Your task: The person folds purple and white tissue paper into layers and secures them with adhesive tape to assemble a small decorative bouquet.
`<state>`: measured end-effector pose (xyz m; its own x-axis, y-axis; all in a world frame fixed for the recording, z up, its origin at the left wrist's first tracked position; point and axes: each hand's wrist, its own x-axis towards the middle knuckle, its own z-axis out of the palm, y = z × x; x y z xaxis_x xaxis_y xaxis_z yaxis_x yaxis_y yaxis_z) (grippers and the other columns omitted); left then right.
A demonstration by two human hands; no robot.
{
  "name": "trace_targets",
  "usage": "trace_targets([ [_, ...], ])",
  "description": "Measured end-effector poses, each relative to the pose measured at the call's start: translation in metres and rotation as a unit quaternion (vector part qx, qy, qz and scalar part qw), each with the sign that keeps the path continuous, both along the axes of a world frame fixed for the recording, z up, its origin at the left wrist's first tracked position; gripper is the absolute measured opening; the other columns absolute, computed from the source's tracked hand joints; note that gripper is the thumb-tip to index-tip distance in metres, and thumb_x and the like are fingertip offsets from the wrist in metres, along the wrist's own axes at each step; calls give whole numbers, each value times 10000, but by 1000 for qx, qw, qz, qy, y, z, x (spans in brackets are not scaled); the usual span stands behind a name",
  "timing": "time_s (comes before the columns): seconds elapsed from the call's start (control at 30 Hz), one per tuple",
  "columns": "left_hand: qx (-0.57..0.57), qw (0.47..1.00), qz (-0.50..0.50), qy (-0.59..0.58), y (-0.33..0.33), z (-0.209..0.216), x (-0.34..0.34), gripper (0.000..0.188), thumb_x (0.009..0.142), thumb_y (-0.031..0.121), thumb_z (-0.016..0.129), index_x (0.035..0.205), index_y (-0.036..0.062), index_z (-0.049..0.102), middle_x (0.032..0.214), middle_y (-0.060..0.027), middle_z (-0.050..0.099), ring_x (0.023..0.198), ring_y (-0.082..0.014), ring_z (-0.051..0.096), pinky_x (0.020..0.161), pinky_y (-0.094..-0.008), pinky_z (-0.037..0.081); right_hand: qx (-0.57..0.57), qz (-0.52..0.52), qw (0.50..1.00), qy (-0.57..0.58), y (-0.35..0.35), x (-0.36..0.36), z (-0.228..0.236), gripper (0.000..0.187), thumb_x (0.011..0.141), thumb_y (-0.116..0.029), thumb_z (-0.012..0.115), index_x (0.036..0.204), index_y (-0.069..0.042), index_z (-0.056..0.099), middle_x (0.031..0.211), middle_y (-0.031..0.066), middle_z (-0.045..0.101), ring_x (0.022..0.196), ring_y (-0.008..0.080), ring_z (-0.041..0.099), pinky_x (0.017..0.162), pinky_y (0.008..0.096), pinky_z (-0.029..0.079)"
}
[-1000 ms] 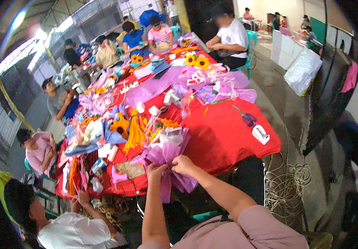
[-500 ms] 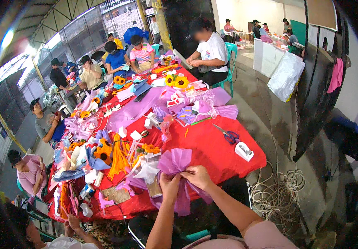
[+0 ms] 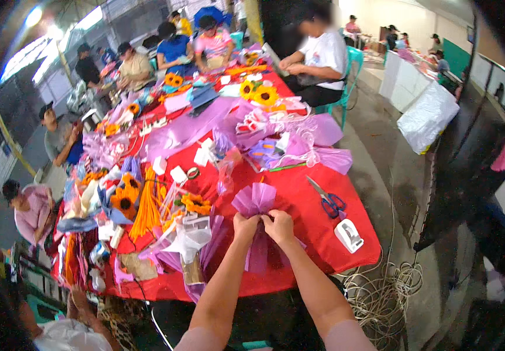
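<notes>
A sheet of purple wrapping material (image 3: 254,198) is gathered at its middle, fanning out above and below my fingers over the red cloth. My left hand (image 3: 246,227) pinches the gather from one side. My right hand (image 3: 279,226) pinches it from the other, fingertips close to the left ones. To the right lie scissors (image 3: 329,202) with dark blue handles and a white tape dispenser (image 3: 350,236). Left of my hands sits a clear and white wrapped piece (image 3: 191,234), beside a bundle of orange fuzzy stems (image 3: 147,210) and an orange sunflower (image 3: 125,200).
The red-covered table (image 3: 299,257) carries heaps of purple wrap (image 3: 194,134), ribbons and yellow-orange sunflowers (image 3: 266,95). Several people sit around it; one in a white shirt (image 3: 325,55) works at the far right. Coiled cable (image 3: 384,286) lies on the floor to the right.
My hands and the purple wrap have moved up, farther over the table, and the hands are now level with each other. The view has shifted as well.
</notes>
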<state>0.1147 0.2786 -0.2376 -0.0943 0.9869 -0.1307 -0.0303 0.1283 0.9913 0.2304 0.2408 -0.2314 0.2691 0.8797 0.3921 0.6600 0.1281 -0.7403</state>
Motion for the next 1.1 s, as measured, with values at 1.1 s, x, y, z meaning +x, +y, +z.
trace_targets([
  [1.1,264,930,-133,219,-127,49,-47,584,749,76,689,1284,19,463,1166,-214,561,1096,-403,528,973,-453,407,15,64,982,-176,-14,-21,3,187,775,-134,675,912,-24,612,957,152,641,905,343,606,788,433,466],
])
